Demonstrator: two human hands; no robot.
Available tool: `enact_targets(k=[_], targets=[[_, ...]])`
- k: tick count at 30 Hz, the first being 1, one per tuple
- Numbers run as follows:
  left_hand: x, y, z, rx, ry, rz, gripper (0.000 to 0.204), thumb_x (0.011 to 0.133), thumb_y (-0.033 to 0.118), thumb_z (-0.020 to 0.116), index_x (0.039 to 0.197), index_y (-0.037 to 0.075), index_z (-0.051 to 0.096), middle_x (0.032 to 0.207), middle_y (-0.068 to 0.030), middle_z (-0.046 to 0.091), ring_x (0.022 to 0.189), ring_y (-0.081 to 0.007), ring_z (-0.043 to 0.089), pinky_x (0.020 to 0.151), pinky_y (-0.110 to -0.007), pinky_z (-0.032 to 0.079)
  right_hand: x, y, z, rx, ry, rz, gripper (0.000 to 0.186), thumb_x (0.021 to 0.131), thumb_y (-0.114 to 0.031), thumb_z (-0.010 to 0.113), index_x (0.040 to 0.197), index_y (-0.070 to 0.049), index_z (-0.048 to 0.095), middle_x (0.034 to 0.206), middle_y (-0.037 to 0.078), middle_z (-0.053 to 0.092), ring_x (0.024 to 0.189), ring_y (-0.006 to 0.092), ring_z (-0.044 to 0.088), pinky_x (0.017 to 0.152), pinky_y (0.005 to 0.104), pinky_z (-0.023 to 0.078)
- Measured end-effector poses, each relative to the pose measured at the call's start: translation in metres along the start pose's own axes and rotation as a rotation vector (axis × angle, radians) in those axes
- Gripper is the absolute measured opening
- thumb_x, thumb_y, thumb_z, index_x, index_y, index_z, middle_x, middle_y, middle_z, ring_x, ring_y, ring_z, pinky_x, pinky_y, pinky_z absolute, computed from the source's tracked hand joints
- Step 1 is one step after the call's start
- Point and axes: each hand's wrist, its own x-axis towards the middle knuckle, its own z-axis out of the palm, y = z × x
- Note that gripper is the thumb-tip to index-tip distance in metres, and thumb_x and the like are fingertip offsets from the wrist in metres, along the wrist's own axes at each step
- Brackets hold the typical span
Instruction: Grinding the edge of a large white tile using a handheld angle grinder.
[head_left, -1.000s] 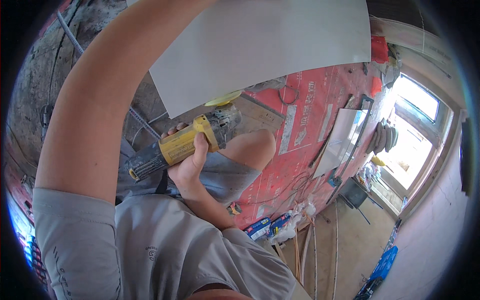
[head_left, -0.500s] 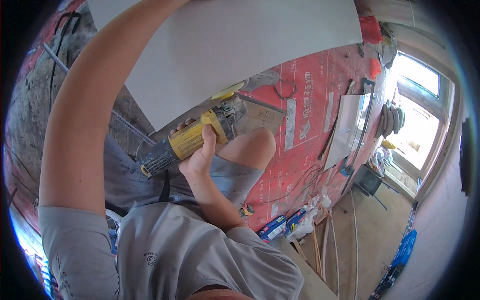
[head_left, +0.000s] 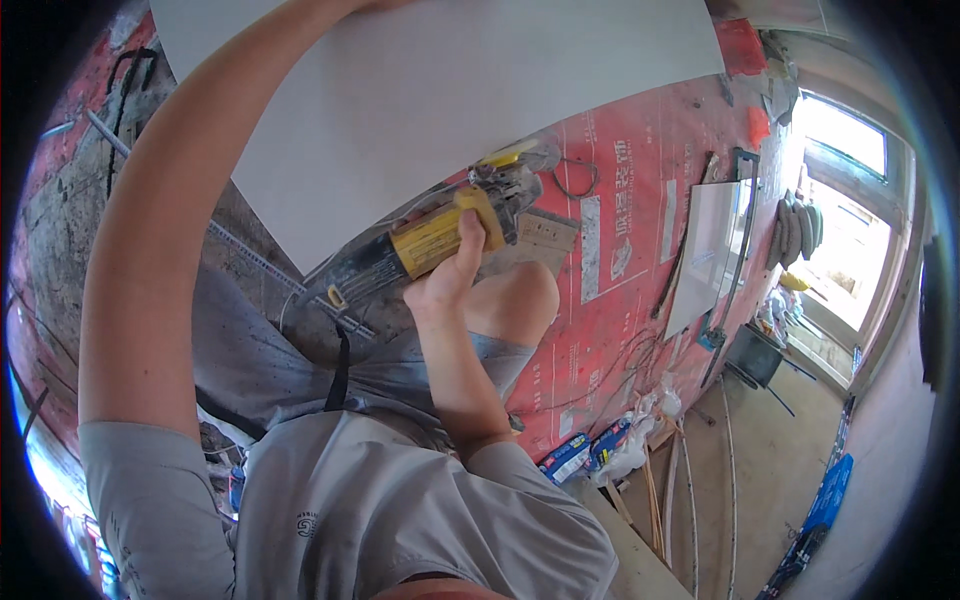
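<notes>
In my right hand (head_left: 447,275) is a yellow and black angle grinder (head_left: 440,240), its fingers wrapped round the body and the thumb on top. Its dusty head lies close to the lower edge of a large white panel (head_left: 430,110); whether they touch I cannot tell. A yellow and grey shape just beyond the head is unclear. My left arm reaches far across the panel, and only a sliver of my left hand (head_left: 385,4) shows at the top rim, its fingers out of sight.
Red printed sheeting (head_left: 610,330) covers the floor, with a white board piece (head_left: 703,255) and a long black-handled tool beside it. A metal rod (head_left: 260,262) lies left. Blue packs (head_left: 590,450) and long strips lie lower right, near a doorway (head_left: 845,240).
My right hand has moved the grinder to the right and slightly up, nearer the panel edge. My left arm stays stretched over the panel.
</notes>
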Motion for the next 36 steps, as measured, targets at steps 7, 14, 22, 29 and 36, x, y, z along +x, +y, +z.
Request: enact_targets(k=[7, 14, 22, 29, 36], targets=[[-0.001, 0.01, -0.017, 0.019, -0.135, -0.056, 0.062, 0.096, 0.044, 0.061, 0.15, 0.014, 0.051, 0.162, -0.0166, 0.037, 0.154, -0.0396, 0.024, 0.125, -0.063, 0.011, -0.007, 0.006, 0.0, 0.02, 0.119, 0.03, 0.041, 0.097, -0.044, 0.064, 0.12, -0.01, 0.059, 0.096, 0.009, 0.067, 0.088, 0.0257, 0.068, 0.077, 0.0458, 0.058], [-0.002, 0.025, -0.033, 0.034, -0.15, -0.07, 0.066, 0.099, 0.053, 0.055, 0.152, 0.016, 0.049, 0.164, -0.016, 0.035, 0.154, -0.0398, 0.024, 0.125, -0.064, 0.011, -0.015, 0.017, -0.014, 0.041, 0.029, 0.067, 0.042, 0.096, -0.043, 0.066, 0.12, -0.008, 0.058, 0.095, 0.011, 0.067, 0.087, 0.0287, 0.069, 0.076, 0.048, 0.058], [-0.002, 0.014, -0.019, 0.046, -0.096, -0.032, 0.066, 0.099, 0.054, 0.055, 0.152, 0.016, 0.049, 0.162, -0.0163, 0.036, 0.153, -0.0419, 0.026, 0.123, -0.067, 0.013, 0.038, -0.024, -0.013, 0.009, 0.01, -0.07, 0.038, 0.097, -0.04, 0.063, 0.118, -0.009, 0.059, 0.093, 0.012, 0.068, 0.083, 0.0284, 0.069, 0.075, 0.0468, 0.059], [0.0, 0.016, -0.023, 0.069, -0.146, -0.051, 0.066, 0.098, 0.057, 0.055, 0.151, 0.018, 0.05, 0.161, -0.0168, 0.038, 0.152, -0.0427, 0.026, 0.123, -0.067, 0.013, 0.026, -0.02, -0.009, -0.006, 0.051, -0.046, 0.037, 0.098, -0.04, 0.062, 0.118, -0.009, 0.059, 0.094, 0.011, 0.068, 0.084, 0.0282, 0.069, 0.075, 0.0468, 0.059], [-0.001, 0.027, -0.04, 0.027, -0.183, -0.089, 0.064, 0.098, 0.053, 0.056, 0.15, 0.017, 0.051, 0.162, -0.0163, 0.036, 0.154, -0.0413, 0.023, 0.124, -0.066, 0.011, 0.035, -0.03, -0.01, 0.033, 0.074, -0.033, 0.033, 0.097, -0.032, 0.066, 0.12, -0.01, 0.057, 0.098, 0.01, 0.067, 0.084, 0.0272, 0.07, 0.073, 0.0439, 0.059]])
